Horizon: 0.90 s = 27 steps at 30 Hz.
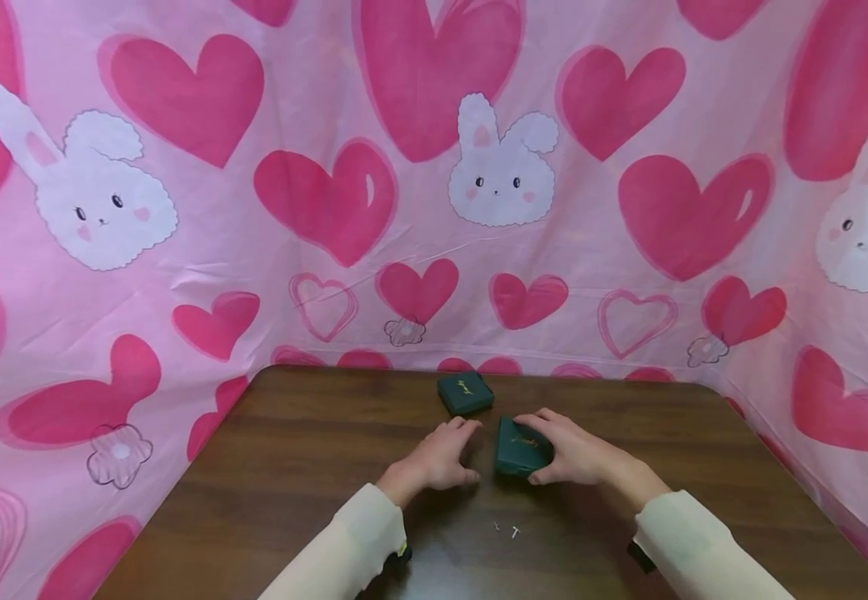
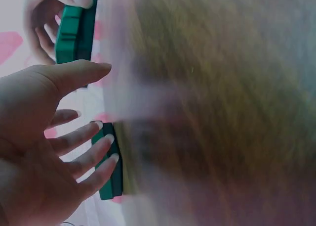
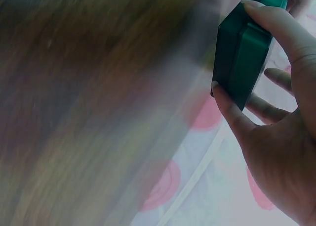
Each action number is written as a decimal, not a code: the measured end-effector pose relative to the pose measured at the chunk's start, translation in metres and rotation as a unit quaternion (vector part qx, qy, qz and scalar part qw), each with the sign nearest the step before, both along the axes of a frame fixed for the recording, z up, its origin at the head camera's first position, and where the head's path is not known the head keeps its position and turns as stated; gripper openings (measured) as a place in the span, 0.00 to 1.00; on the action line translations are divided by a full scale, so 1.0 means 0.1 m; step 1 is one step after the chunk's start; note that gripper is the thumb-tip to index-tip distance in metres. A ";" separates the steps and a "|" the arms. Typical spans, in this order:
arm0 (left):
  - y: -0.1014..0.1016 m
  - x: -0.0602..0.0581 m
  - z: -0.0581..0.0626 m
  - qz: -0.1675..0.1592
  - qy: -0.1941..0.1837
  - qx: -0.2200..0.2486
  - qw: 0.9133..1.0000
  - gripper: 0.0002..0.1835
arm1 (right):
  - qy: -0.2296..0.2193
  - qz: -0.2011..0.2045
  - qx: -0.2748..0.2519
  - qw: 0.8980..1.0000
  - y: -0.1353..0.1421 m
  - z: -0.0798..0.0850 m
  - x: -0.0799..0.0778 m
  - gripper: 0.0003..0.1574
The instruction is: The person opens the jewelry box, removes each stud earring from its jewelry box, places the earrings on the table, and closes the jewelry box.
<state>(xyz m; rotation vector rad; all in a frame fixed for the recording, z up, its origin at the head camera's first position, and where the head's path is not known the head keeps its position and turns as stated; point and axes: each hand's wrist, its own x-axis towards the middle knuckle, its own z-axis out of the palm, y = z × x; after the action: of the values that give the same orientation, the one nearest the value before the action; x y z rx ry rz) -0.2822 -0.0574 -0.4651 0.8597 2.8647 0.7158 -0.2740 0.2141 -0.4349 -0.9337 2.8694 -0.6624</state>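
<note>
**Deep green and gold against pink**

The nearer box (image 1: 512,452) and the farther box (image 1: 466,395) are both deep green, each with gold lettering (image 1: 466,387) on top; the wrist views turn the green brighter, towards emerald. The worktop (image 1: 314,467) is brown, streaked with darker wood grain. The small pieces (image 1: 515,532) on it look whitish. Both sleeves (image 1: 344,542) are plain cream. Behind, the cloth backdrop (image 1: 434,237) is light pink, printed with solid deep-pink hearts (image 1: 192,100), outlined pink hearts (image 1: 638,323), white rabbit faces (image 1: 501,187) with pink cheeks, and line-drawn flowers (image 1: 121,456).
</note>
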 end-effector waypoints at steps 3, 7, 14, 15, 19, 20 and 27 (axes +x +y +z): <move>-0.02 -0.07 0.01 0.007 0.059 -0.053 0.997 0.42 | 0.015 -0.013 0.000 1.000 0.09 0.01 -0.03 0.55; -0.07 -0.20 0.02 0.026 0.118 -0.118 0.986 0.43 | 0.037 -0.032 0.001 0.999 0.23 0.01 -0.09 0.56; -0.12 -0.41 0.06 0.044 0.129 -0.123 0.983 0.48 | 0.057 -0.070 -0.002 0.996 0.52 -0.01 -0.23 0.55; -0.12 -0.44 0.06 0.048 0.131 -0.125 0.982 0.49 | 0.060 -0.074 -0.004 0.995 0.56 -0.01 -0.26 0.55; -0.13 -0.53 0.07 0.069 0.134 -0.121 0.981 0.52 | 0.061 -0.096 -0.010 0.993 0.72 -0.03 -0.35 0.56; -0.13 -0.55 0.07 0.073 0.133 -0.120 0.981 0.52 | 0.060 -0.105 -0.011 0.993 0.75 -0.04 -0.37 0.56; -0.13 -0.74 0.02 0.087 0.125 -0.120 0.981 0.52 | 0.051 -0.159 -0.016 0.986 0.97 -0.13 -0.43 0.57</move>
<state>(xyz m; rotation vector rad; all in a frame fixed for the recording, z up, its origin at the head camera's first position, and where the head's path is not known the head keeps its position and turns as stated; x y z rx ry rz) -0.3558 -0.0706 -0.4631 0.7184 3.1906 0.2783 -0.3166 0.3110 -0.4476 -0.5290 3.1425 -0.7039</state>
